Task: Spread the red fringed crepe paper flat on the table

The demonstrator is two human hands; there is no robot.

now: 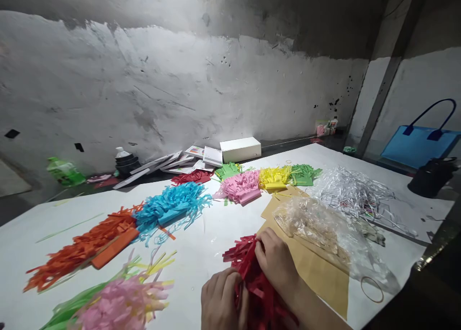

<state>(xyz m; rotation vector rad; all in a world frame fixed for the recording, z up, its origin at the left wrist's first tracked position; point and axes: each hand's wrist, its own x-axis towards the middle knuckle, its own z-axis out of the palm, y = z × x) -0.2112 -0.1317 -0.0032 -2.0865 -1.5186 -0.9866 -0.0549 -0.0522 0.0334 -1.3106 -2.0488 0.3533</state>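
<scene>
Both my hands work a bundle of red fringed paper strips [248, 267] at the near edge of the white table [201, 253]. My left hand [219, 301] is closed around its near side. My right hand [275, 260] pinches the strips from the right, fingers curled in. Brown paper sheets [317, 272] lie just right of my right hand, under a crumpled clear plastic bag [317, 229].
Fringed paper piles spread over the table: orange [86, 246], blue [169, 207], pink [241, 186], yellow [273, 176], green [304, 174], dark red [192, 177], a pink-yellow-green mix [118, 301]. Shredded white strips [349, 190] at right. White box [240, 149], blue bag [418, 145], rubber band [372, 289].
</scene>
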